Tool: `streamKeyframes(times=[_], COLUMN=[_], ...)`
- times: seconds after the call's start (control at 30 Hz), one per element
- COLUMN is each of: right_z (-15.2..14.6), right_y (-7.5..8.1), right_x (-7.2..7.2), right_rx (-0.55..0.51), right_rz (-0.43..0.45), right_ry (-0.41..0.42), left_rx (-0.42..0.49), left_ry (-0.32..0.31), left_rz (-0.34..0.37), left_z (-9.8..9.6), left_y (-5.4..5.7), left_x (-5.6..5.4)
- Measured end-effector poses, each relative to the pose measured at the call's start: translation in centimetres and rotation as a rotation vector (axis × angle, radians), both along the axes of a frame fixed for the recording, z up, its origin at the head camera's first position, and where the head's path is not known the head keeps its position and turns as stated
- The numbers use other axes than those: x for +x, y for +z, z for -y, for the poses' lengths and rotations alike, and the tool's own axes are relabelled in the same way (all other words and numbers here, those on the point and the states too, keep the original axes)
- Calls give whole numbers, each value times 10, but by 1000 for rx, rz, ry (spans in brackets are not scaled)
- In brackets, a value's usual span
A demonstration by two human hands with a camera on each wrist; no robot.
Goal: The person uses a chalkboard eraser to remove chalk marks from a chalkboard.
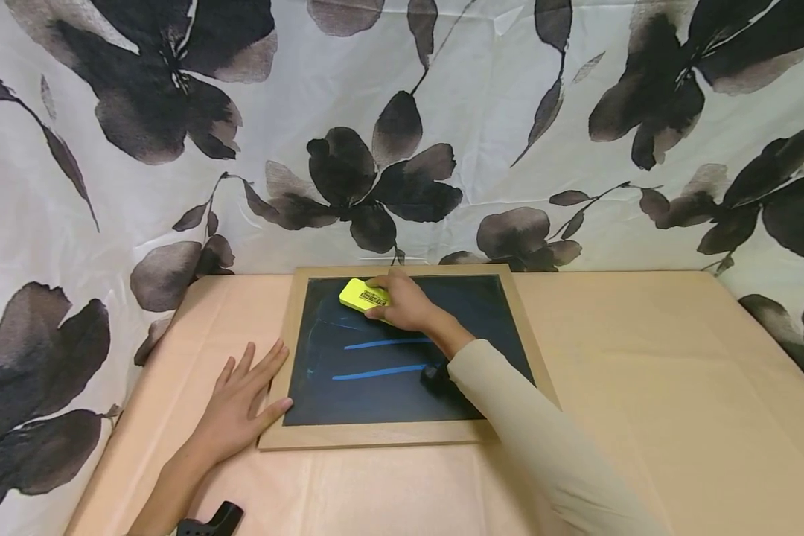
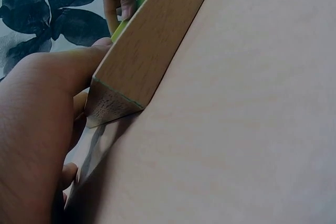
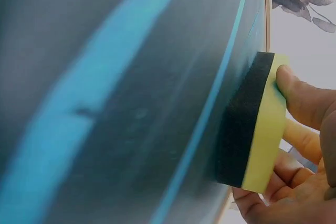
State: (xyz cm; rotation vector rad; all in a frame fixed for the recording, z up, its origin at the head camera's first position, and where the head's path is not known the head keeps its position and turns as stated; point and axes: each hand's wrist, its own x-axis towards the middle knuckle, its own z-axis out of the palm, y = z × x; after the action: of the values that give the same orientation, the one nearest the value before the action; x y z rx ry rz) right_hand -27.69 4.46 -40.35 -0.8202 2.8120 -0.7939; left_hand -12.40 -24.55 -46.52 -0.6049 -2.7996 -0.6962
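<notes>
A chalkboard (image 1: pixel 402 406) in a light wooden frame lies on the table, with blue lines (image 1: pixel 378 371) drawn across its dark surface. Near its upper left part, my right hand (image 1: pixel 407 301) grips a yellow eraser (image 1: pixel 358 293) between thumb and fingers. In the right wrist view the eraser (image 3: pixel 265 135) shows a black felt side facing the board. My left hand (image 1: pixel 241 406) rests at the board's left edge, fingers spread and thumb on the frame. The left wrist view shows the left thumb (image 2: pixel 58 69) against the wooden frame (image 2: pixel 142 51) near its corner.
The table (image 1: pixel 643 357) has a light wood-coloured cover. Behind it hangs a white cloth (image 1: pixel 496 112) with dark flowers. A black wrist device (image 1: pixel 214 519) sits by the left wrist, and another dark one (image 1: pixel 438 378) beneath the right wrist overlaps the lines.
</notes>
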Motion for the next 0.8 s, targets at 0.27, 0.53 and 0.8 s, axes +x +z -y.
streamKeyframes(times=[0.27,0.53,0.8], right_z=[16,24,29], right_y=[5,7,7], right_x=[0,-4,-8], right_rx=[99,79,80], right_rz=[-32,3,14], right_ry=[42,73,147], left_rx=[-8,-14,-14], left_ry=[-2,8,19], left_rz=[-1,1,8], left_z=[0,-1,-2], left_y=[1,2,1], left_x=[0,-2,-2])
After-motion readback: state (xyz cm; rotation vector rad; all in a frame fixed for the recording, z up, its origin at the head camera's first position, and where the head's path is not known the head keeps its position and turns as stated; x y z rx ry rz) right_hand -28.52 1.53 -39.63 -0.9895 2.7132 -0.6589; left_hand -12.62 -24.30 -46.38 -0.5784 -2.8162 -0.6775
